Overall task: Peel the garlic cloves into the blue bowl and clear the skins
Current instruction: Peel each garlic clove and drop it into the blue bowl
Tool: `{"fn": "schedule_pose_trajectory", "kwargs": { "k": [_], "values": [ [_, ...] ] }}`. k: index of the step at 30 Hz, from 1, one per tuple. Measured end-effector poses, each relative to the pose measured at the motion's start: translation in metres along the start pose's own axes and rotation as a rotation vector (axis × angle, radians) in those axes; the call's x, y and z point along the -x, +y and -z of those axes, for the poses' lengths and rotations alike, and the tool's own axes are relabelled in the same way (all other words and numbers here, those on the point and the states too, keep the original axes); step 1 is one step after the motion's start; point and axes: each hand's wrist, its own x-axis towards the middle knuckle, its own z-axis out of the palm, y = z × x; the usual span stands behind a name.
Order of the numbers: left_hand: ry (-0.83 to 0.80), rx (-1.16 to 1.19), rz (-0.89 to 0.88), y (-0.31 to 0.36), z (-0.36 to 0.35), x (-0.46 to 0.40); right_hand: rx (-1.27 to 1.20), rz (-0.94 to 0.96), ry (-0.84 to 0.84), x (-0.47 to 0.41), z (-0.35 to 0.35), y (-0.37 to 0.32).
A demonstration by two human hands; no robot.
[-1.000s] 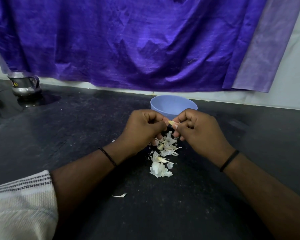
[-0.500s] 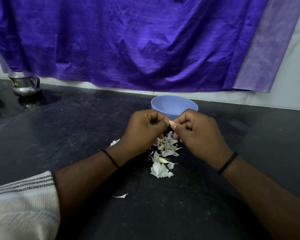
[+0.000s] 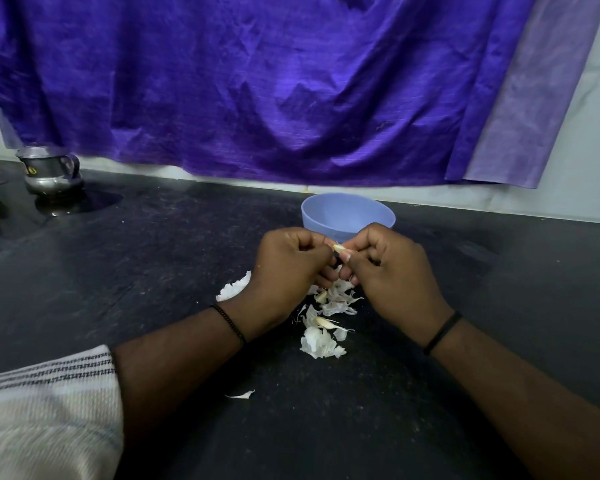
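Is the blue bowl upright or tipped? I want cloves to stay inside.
Upright. The blue bowl sits flat on the counter, its open rim facing up.

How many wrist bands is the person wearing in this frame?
2. One black band sits on the left wrist, just behind the left hand; the other black band circles the right wrist behind the right hand. The sleeve may hide more.

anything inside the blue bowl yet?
Only the far inner wall of the round blue plastic bowl shows, and it is bare. The bowl's bottom and near side are hidden behind the left hand and right hand, which pinch a pale garlic clove.
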Motion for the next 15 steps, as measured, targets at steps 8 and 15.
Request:
{"fn": "schedule_pose_trajectory", "kwargs": {
  "k": [8,15],
  "values": [
    [-0.008,0.072,0.033,0.0049,-0.0001,0.0005,-0.067,-0.002,0.038,-0.0009,-0.0027,-0.0028],
    [-0.045,-0.047,-0.03,0.0039,0.0053,-0.0021,-0.094,0.011,0.026,-0.0029,-0.0004,0.0013]
  ]
}}
